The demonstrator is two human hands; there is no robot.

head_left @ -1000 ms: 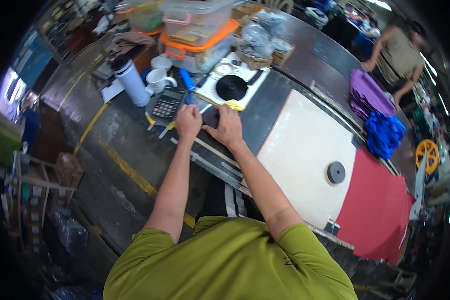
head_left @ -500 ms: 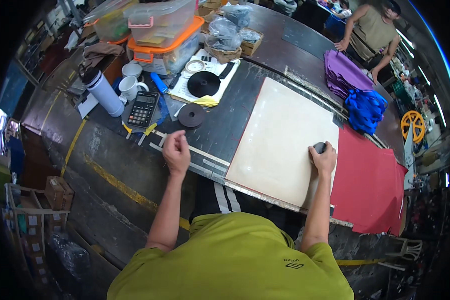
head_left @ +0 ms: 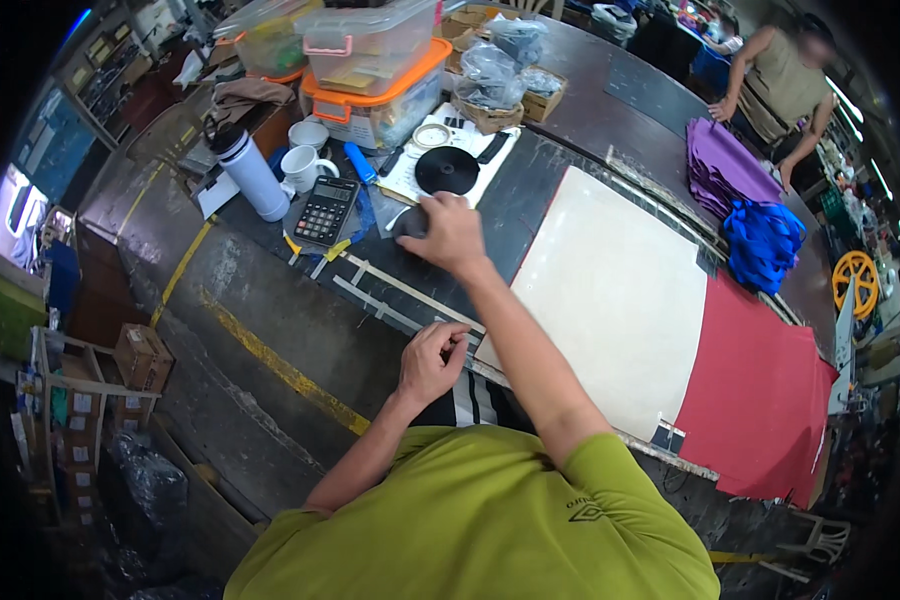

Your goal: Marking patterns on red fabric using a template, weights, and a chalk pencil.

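My right hand [head_left: 452, 232] reaches across to the left, thumb and fingers closed around a dark flat roll of strip [head_left: 408, 224]; the palm hides part of it. Just behind it lies a larger black disc-shaped roll [head_left: 446, 171] on papers [head_left: 497, 172]. My left hand [head_left: 433, 366] is curled at the table's near edge, left of the cream sheet; whatever its fingers may hold is hidden. The large cream sheet [head_left: 610, 290] lies flat under and beyond my right forearm, and red fabric [head_left: 755, 390] extends from its right side.
At the left stand a calculator [head_left: 328, 211], a white mug [head_left: 305, 169] and a pale bottle [head_left: 253, 178]. Lidded plastic bins [head_left: 375, 110] are stacked behind. Purple fabric [head_left: 722, 170] and blue fabric [head_left: 763, 240] lie at the far right, near another person [head_left: 782, 85].
My right hand has left the cream sheet's right side, where it held a dark round object, and crossed left to the roll. My left hand has dropped nearer my body. The view has shifted.
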